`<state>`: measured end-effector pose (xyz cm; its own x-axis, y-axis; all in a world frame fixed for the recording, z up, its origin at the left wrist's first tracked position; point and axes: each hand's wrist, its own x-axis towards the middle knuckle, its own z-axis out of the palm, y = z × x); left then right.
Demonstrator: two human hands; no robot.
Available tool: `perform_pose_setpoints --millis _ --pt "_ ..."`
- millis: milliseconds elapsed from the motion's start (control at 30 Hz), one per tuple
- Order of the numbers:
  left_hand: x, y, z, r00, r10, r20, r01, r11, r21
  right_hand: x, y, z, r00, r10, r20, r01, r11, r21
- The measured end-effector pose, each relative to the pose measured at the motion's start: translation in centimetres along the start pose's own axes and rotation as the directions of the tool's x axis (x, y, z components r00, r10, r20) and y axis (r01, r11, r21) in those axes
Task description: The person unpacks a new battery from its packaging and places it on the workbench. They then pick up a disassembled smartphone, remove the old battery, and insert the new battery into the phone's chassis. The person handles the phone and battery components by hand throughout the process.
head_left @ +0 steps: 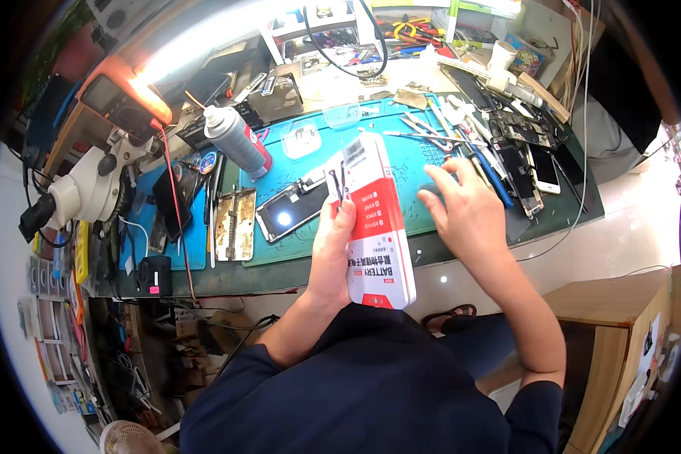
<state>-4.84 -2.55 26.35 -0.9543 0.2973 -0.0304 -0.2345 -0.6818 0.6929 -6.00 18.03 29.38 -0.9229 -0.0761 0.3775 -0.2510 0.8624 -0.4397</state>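
My left hand (333,257) grips a long, flat red and white cardboard box (374,234) upright by its left side, with the thumb on its face. My right hand (461,200) is in the air to the right of the box, fingers bent loosely and apart, holding nothing. Behind the box, an opened phone (295,212) lies on the blue repair mat (386,113). A spray can (234,144) stands at its upper left, and clear plastic trays (303,140) lie near it. Tweezers and pliers (488,174) lie just beyond my right hand.
At the left are a microscope (79,185), an orange meter (117,102) and a metal plate (234,223). Phone parts (530,129) crowd the right side. A wooden cabinet (620,303) stands at my lower right, a fan (132,439) at lower left. Cables hang over the bench.
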Motion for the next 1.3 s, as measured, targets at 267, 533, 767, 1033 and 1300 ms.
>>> perform_pose_setpoints --millis 267,533,767,1033,1300 --pt "-0.4 -2.3 1.2 0.985 0.140 0.104 -0.168 0.928 0.333 -8.4 -5.7 2.7 0.978 0.011 0.208 -0.205 0.220 0.954" --pt "-2.2 -0.6 1.8 0.797 0.126 0.590 -0.563 0.509 0.651 -11.8 -6.2 1.7 0.986 0.162 -0.049 -0.079 0.697 0.713" --pt "-4.7 2.2 1.2 0.761 -0.128 0.636 -0.557 0.374 0.741 -14.2 -8.1 1.8 0.985 -0.027 -0.172 0.073 0.960 0.270" --pt "-2.5 2.6 -0.1 0.614 0.032 0.788 -0.675 0.539 0.504 -13.3 -8.3 2.1 0.992 0.125 -0.033 -0.060 0.669 0.741" --pt "-1.7 1.3 -1.3 0.822 0.039 0.568 -0.464 0.624 0.629 -11.5 -8.9 1.2 0.918 0.393 -0.058 0.036 0.062 0.997"
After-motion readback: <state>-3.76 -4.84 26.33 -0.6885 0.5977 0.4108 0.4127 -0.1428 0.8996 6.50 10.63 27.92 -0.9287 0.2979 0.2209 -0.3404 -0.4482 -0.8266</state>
